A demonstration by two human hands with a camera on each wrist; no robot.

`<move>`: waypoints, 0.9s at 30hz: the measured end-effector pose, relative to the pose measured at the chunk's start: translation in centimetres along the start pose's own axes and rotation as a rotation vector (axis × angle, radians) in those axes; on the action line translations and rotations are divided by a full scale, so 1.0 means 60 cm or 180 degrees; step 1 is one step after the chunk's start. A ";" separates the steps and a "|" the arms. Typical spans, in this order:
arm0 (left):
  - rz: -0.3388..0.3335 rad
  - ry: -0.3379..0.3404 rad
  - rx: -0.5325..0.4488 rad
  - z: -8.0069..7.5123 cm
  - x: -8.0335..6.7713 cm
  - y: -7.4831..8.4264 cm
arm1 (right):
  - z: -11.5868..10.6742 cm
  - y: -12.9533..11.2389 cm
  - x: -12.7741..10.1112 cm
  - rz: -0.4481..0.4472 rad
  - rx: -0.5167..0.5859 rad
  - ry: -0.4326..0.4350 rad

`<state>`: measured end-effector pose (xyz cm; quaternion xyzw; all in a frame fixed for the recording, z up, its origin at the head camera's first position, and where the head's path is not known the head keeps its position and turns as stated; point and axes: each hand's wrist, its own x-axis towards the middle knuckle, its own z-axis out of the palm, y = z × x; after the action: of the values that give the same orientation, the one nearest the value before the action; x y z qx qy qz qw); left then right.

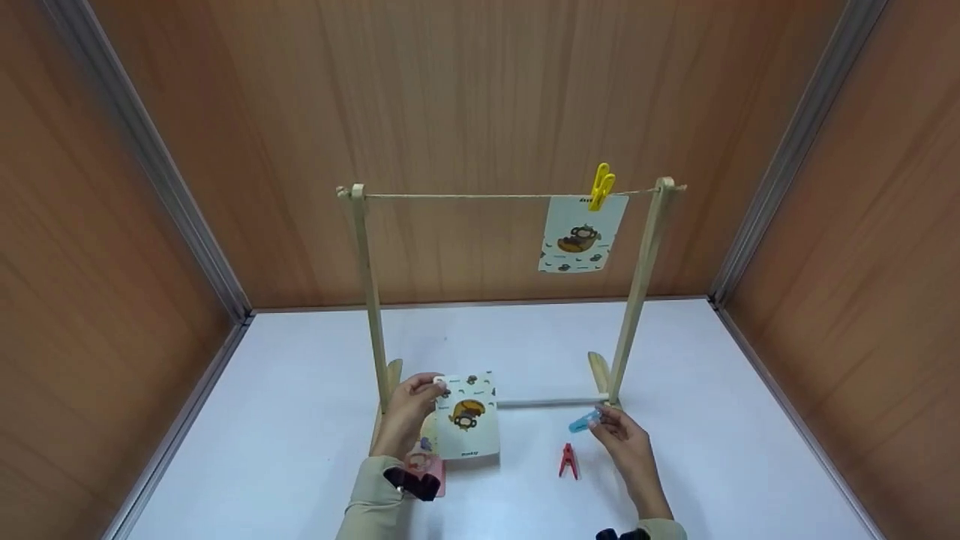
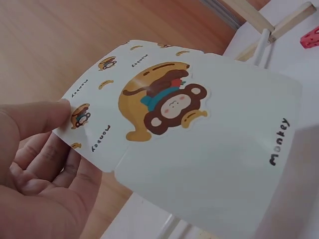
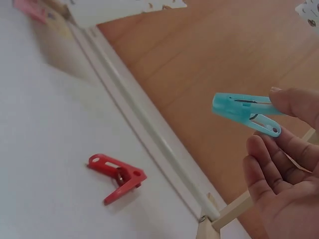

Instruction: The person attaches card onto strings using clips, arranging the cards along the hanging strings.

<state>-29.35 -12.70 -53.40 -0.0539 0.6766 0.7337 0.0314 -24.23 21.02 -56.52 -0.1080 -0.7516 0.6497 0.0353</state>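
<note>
My left hand (image 1: 409,412) pinches a white monkey-print card (image 1: 469,424) by its edge; in the left wrist view the card (image 2: 219,139) shows a monkey in a banana, its lettering turned sideways. My right hand (image 1: 624,446) holds a light-blue clothespin (image 1: 583,421) between thumb and fingers. Seen from the right wrist, the clothespin's closed nose (image 3: 224,104) points away from the hand. A red clothespin (image 1: 568,460) lies on the white table, left of the right hand. A similar monkey card (image 1: 576,240) hangs from the string (image 1: 465,196) under a yellow clothespin (image 1: 601,187).
Two wooden posts (image 1: 371,300) (image 1: 640,292) carry the string, with a white rod (image 1: 555,402) joining them low down. Partly under the left forearm lies a pink card (image 1: 431,480) on the table (image 1: 300,390). Wooden panels (image 1: 465,90) wall in the back and sides.
</note>
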 end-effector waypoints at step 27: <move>0.0727 0.0019 -0.0409 0.089 0.037 0.147 | 0.022 -0.205 0.020 -0.1082 0.0119 -0.0517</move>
<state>-32.77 -8.15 -44.55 0.0195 0.6301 0.7741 -0.0579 -27.09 18.39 -44.71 0.0740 -0.7472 0.6549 0.0858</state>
